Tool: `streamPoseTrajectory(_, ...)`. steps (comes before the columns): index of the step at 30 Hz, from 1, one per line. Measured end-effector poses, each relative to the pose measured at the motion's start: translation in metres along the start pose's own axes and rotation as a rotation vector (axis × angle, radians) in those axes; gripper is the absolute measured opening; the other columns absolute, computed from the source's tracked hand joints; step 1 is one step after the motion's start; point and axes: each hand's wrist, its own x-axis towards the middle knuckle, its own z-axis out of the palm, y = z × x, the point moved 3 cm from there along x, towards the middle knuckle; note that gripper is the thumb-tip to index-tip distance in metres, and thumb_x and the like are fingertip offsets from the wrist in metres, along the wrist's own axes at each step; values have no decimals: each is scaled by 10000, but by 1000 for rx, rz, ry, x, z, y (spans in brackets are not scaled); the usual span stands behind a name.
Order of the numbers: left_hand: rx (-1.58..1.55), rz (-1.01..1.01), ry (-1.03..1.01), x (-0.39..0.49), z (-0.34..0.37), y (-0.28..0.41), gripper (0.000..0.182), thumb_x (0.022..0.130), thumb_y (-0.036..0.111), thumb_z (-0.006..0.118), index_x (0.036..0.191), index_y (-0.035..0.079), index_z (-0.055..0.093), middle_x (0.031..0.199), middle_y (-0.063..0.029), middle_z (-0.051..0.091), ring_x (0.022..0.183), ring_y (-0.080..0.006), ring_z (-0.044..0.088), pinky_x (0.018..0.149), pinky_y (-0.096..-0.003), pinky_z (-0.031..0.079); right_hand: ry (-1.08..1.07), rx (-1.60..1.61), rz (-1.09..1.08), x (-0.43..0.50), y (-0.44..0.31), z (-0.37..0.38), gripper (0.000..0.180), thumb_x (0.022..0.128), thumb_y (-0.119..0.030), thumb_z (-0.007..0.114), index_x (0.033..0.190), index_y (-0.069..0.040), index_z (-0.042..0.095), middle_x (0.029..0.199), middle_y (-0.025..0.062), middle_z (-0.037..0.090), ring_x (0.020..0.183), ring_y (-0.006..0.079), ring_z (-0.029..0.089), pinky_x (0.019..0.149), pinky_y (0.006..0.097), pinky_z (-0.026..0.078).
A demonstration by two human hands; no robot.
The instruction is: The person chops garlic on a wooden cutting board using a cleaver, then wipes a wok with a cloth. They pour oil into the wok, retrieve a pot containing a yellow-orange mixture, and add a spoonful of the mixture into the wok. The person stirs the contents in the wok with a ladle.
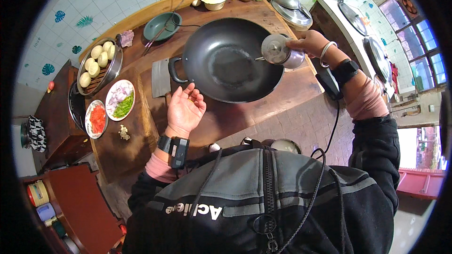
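A large black wok (233,65) sits on the wooden table, its inside bare and slightly shiny. Over its right rim, my right hand (312,43) grips a small lidded oil pot (282,50). The pot's thin spout points left above the wok, and I cannot make out any liquid leaving it. My left hand (186,109) is turned palm up with loosely curled fingers and holds nothing. It is near the wok's left loop handle (173,70). Between that handle and the cutting board lies a cleaver (161,78), its handle partly hidden by my left hand.
A thick cutting board (141,141) carries a bowl of chopped onion and green pepper (120,100), a bowl of diced tomato (96,119) and minced garlic (124,132). Behind are a steamer of buns (100,65), a green basin (162,26) and a lidded pot (214,0). A cable (332,137) hangs by my right arm.
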Motion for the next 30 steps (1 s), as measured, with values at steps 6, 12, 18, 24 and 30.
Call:
streamPoseTrajectory(6,-6,10,-13,-4,-5,-2,283,879,331,493,958,75,588,837,-40,565,756,-172,538,693,-304,456,15,-224,-78,2,-11,2,677,648,-590,661,851,55,653,779,173,636,683,267,612,624,342,478)
streamPoseTrajectory(12,-1,19,13,-8,-12,0,276,879,326,496,961,77,585,823,-35,562,750,-167,535,680,-300,450,22,-369,-87,3,-16,1,704,651,-610,636,864,61,660,836,212,637,749,315,614,698,364,473)
streamPoseTrajectory(18,-1,23,2,-9,-16,2,272,877,320,501,963,76,586,823,-38,573,742,-168,541,679,-300,451,57,-422,-91,3,-21,-2,682,665,-599,632,876,48,660,863,228,634,783,336,616,725,364,473)
streamPoseTrajectory(24,-33,-1,-45,-7,-17,3,284,877,319,502,979,68,587,852,-50,588,768,-185,562,702,-321,465,63,-439,-78,6,-26,-7,663,653,-543,675,900,71,631,836,206,636,773,307,619,716,348,473)
streamPoseTrajectory(30,-59,-11,-23,-4,-17,0,291,877,325,502,979,67,588,859,-49,588,774,-188,562,707,-325,468,63,-414,-79,20,-23,-8,650,644,-541,677,880,63,636,839,201,637,775,300,619,707,348,471)
